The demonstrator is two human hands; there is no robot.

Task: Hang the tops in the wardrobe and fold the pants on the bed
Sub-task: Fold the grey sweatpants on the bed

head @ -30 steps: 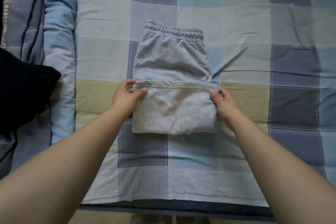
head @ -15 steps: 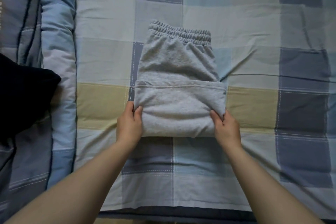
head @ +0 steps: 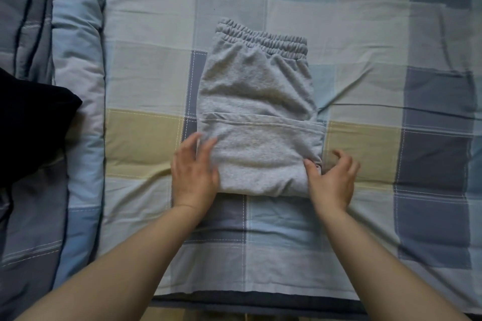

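Both hands' grip has loosened beside folded grey pants [head: 257, 117] on the checked bedsheet [head: 146, 81]

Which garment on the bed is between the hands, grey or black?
The grey pants, folded mid-bed with the elastic waistband at the far end; left hand and right hand flank the near fold. The black garment lies untouched at the left edge.
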